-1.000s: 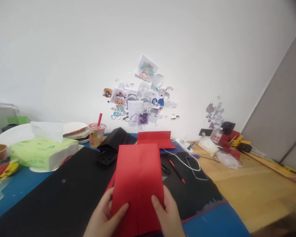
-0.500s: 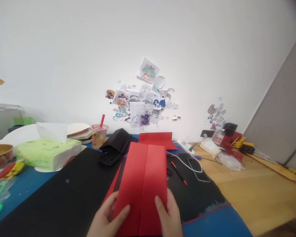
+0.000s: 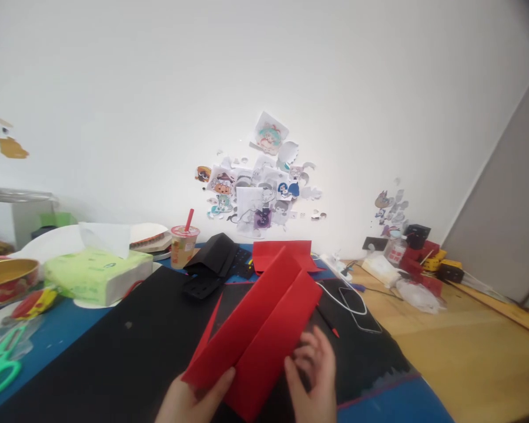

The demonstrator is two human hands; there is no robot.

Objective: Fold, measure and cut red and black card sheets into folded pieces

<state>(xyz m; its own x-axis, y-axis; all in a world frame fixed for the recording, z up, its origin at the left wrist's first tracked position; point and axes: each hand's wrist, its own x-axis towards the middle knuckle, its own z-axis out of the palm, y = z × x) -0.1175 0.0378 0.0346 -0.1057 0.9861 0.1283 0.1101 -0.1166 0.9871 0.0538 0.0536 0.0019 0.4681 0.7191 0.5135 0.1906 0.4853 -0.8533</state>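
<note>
A red folded sheet of paper (image 3: 273,329), with two flaps meeting along a lengthwise seam, is tilted to the right in front of me. My left hand (image 3: 196,393) grips its lower left part, thumb on top and fingers hidden beneath. Beside its lower right edge, my right hand (image 3: 312,376) has its fingers apart and loosely curled, with nothing held; whether the thumb touches the paper I cannot tell. Under the folded sheet lies more red paper (image 3: 209,329) on a black mat (image 3: 352,352).
Behind stand a black folded paper piece (image 3: 214,255), another red folded piece (image 3: 282,252) and a drink cup (image 3: 184,247). At left are a tissue pack (image 3: 99,273), a bowl (image 3: 9,279) and green scissors (image 3: 2,367). A red-black pen (image 3: 328,322), phone (image 3: 361,311) and white cable (image 3: 341,299) lie right.
The red folded paper has turned from nearly upright to slanting right. My right hand has let go of its right side and moved slightly away, while my left hand keeps hold.
</note>
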